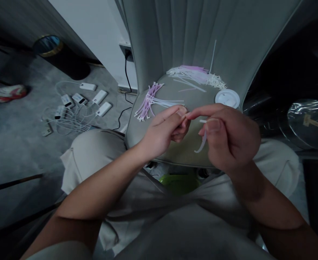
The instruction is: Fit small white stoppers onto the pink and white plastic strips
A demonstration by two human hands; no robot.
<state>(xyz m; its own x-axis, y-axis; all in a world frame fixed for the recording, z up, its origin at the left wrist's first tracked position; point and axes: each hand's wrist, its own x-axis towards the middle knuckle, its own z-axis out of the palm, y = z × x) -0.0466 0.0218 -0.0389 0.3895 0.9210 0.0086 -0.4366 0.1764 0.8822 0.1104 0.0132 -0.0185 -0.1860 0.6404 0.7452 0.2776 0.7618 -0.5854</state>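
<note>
My left hand (161,131) and my right hand (226,139) meet fingertip to fingertip over the seat of a grey chair (180,151). Both pinch a thin white plastic strip (202,142), whose loose end curls down below my right thumb. On the seat behind my hands lies a tied bundle of pink and white strips (148,101). A larger loose pile of white and pink strips (195,76) rests against the chair back. A white round lid (227,98) sits on the seat at the right.
Several white power banks with cables (80,104) lie on the grey floor at the left. A dark round bin (53,50) stands further back. A wall socket with a black cable (126,54) is behind the chair. A green object (179,182) shows under the seat.
</note>
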